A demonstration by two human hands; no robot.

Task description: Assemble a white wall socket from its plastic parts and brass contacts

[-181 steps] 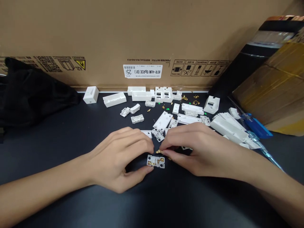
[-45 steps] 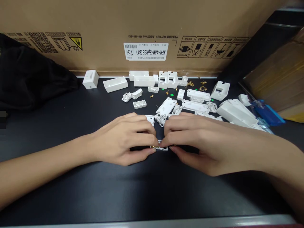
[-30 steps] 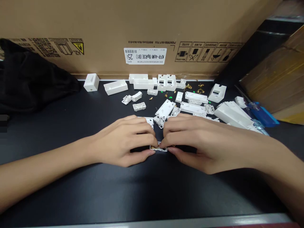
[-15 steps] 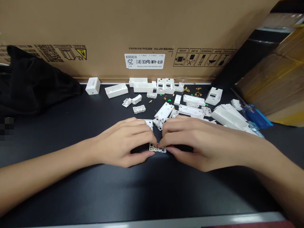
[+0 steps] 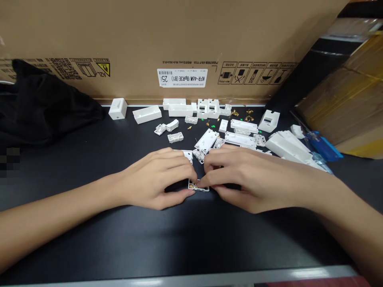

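Observation:
Near the middle of the table, my left hand (image 5: pixel 161 179) pinches the left end of a small white plastic housing (image 5: pixel 204 189), thumb in front and fingers behind. Gold-coloured metal contacts (image 5: pixel 192 186) lie inside this housing. My right hand (image 5: pixel 248 175) comes in from the other side with bent fingers, its index fingertip pressed down onto the contacts. The right thumb sits just past the housing's right end, and whatever may be between the right fingers is hidden. Behind my left fingers a white plastic plate (image 5: pixel 188 155) is partly covered.
Loose white housings (image 5: pixel 175 137), covers (image 5: pixel 147 114) and strips (image 5: pixel 239 139) are spread behind my hands. Brass pieces (image 5: pixel 249 118) and green bits (image 5: pixel 213 126) lie among them. A blue tool (image 5: pixel 324 145) is at right, black cloth (image 5: pixel 44 107) at left. A large cardboard box (image 5: pixel 134 36) stands behind.
My right index fingertip has moved slightly left, further over the housing, and the right thumb has drawn back a little from its end. My left hand keeps its pinch.

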